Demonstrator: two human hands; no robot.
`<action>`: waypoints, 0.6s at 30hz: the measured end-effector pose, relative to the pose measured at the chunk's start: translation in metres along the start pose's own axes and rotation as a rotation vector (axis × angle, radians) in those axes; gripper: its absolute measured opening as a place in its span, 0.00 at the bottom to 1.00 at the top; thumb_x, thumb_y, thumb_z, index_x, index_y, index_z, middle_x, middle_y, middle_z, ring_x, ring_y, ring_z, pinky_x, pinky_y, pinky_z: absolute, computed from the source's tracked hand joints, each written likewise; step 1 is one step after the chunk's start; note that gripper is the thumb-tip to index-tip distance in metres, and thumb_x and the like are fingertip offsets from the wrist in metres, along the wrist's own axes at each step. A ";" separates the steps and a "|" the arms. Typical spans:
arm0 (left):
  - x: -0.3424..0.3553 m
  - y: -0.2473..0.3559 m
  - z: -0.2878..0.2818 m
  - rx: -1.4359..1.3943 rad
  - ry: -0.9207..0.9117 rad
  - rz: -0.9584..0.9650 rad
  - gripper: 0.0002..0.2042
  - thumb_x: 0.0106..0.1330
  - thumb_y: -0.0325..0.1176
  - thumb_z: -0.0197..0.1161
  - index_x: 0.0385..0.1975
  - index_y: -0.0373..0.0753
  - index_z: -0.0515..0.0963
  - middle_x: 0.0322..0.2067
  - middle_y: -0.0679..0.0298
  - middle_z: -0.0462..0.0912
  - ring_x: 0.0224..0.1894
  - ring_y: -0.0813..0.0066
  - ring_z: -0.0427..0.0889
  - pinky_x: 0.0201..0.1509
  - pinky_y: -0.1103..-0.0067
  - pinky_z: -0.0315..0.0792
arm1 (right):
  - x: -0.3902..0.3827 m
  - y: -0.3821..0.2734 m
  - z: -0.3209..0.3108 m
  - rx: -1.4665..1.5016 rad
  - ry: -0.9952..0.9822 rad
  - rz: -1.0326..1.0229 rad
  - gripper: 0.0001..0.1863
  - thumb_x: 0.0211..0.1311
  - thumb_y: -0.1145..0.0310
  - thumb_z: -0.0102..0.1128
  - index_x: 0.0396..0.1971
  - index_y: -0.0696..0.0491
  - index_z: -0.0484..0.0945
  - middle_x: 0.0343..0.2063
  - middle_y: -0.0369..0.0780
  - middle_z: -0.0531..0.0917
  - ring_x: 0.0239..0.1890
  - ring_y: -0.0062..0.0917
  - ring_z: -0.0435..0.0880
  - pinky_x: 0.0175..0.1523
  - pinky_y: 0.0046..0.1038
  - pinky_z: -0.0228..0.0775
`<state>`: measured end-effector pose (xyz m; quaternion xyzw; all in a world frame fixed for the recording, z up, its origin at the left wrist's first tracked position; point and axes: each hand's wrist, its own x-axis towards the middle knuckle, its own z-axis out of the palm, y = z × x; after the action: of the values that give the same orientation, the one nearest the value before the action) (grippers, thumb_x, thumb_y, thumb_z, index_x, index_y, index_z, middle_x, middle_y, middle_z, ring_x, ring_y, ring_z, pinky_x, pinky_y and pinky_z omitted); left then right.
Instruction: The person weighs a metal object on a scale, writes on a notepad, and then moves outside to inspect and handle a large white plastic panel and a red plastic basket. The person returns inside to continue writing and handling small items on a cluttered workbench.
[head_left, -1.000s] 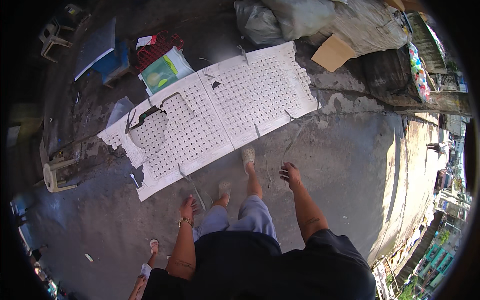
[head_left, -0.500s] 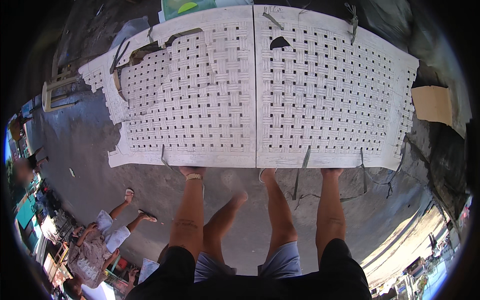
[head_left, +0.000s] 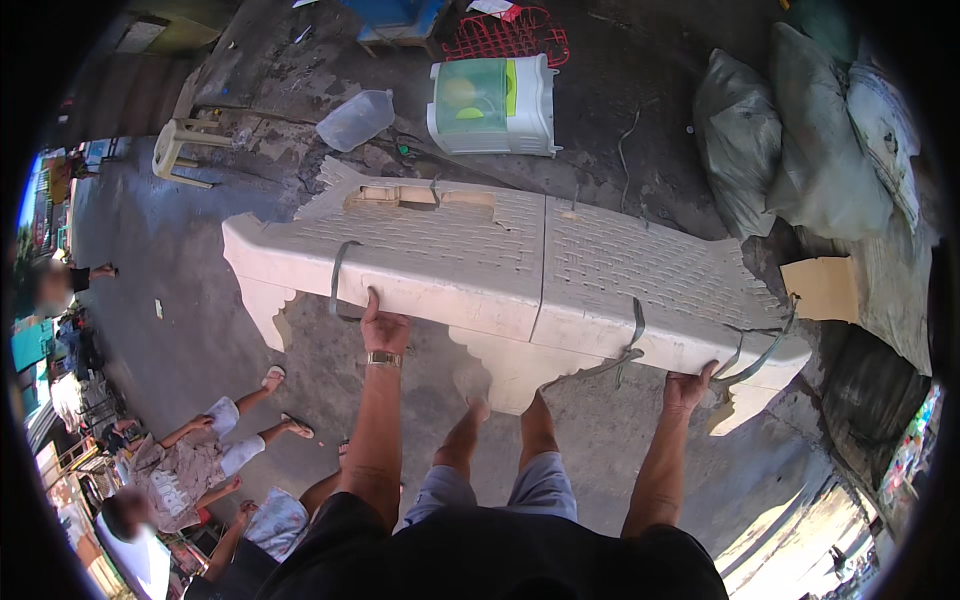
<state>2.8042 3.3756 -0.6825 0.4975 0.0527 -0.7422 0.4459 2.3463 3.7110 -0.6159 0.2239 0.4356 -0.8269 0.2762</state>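
A long, broken white plastic table point(head_left: 440, 270) with a basket-weave top spans the space in front of me. Its edges are jagged, a seam runs across its middle, and holes gape at the far left. Grey strips point(head_left: 338, 275) are tied around it. My left hand point(head_left: 386, 330) grips the near edge left of the seam, thumb on the front face, with the other fingers partly hidden. Further right, my right hand point(head_left: 687, 389) holds the lower near edge close to another tied strip. The near side faces me, and the top tilts away.
Beyond it lie a white-and-green plastic container point(head_left: 490, 105), a clear bin point(head_left: 357, 119) and a red rack point(head_left: 508, 38). A beige plastic stool point(head_left: 185, 150) lies at left. Stuffed sacks point(head_left: 825, 130) and cardboard point(head_left: 820, 288) are at right. People point(head_left: 185, 460) sit at lower left.
The table has tipped from its woven face toward me to its near side showing, lower in view. My hands have come into fuller sight, the right one further right. More ground beyond shows.
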 end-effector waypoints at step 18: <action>-0.041 0.224 0.096 0.179 0.000 0.239 0.16 0.66 0.30 0.62 0.53 0.39 0.73 0.49 0.62 0.81 0.52 0.66 0.81 0.56 0.66 0.77 | -0.090 0.026 0.252 -0.351 -0.013 0.077 0.22 0.67 0.62 0.56 0.56 0.57 0.69 0.51 0.42 0.80 0.55 0.34 0.79 0.59 0.39 0.73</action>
<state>2.9023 3.2175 -0.5206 0.5381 -0.0735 -0.6855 0.4849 2.3977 3.5091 -0.4456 0.1832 0.5626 -0.7285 0.3453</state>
